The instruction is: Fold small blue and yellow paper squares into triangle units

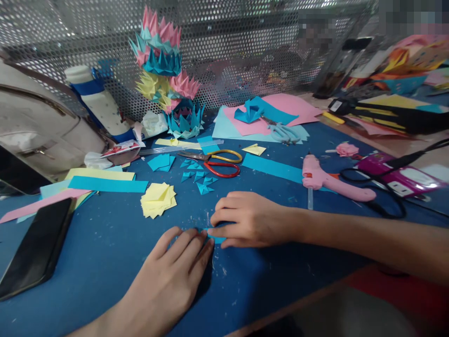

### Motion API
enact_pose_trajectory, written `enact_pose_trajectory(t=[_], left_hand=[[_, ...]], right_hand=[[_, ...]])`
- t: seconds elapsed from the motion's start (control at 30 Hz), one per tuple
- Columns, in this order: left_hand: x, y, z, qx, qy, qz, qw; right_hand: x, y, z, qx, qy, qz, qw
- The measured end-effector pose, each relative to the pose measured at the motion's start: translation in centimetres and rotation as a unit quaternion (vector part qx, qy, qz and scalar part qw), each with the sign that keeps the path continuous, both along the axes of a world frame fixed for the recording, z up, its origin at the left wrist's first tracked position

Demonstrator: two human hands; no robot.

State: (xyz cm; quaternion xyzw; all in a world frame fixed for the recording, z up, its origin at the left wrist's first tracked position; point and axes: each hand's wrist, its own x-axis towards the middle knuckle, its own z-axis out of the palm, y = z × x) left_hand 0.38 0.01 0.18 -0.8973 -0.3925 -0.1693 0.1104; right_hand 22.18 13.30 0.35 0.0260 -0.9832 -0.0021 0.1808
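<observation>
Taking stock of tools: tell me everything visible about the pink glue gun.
The pink, plastic-looking glue gun lies on its side on the blue table, across a bright blue paper strip. Its dark-tipped nozzle points away; a translucent stick protrudes behind; its handle stretches right, trailing a black cord. Nobody touches it.

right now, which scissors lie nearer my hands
The red-and-yellow-handled scissors; the light-blue-handled pair lies farther back, on the paper sheets.

The left hand [168,276] and right hand [254,219] are palm-down, their fingers [184,245] (slightly bent) pointing toward each other.
</observation>
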Motion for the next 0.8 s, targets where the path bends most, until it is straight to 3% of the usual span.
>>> enact_pose_trajectory(t=[0.23,0.37,0.47,0.53,0.67,0.8], left_hand=[[0.5,-0.7,-0.1,0.028,0.027,0.01,0.999],[0.5,-0.7,-0.1,0.032,0.018,0.011,0.999],[0.7,-0.8,0.0,0.04,0.027,0.019,0.999],[0.7,-1.0,0.1,0.045,0.042,0.028,0.998],[0.6,-0.8,0.1,0.02,0.025,0.036,0.999],[0.2,0.9,0.1,-0.135,-0.109,0.051,0.983]], right_hand=[[-0.9,-0.8,-0.1,0.01,-0.003,-0.037,0.999],[-0.2,-1.1,1.9,-0.001,-0.072,-0.027,0.997],[0.7,-1.4,3.6,-0.01,-0.157,-0.055,0.986],[1.1,-1.4,4.0,-0.013,-0.172,-0.062,0.983],[0.7,-0.9,2.2,-0.012,-0.085,-0.052,0.995],[-0.4,-0.4,-0.1,-0.015,-0.036,-0.061,0.997]])
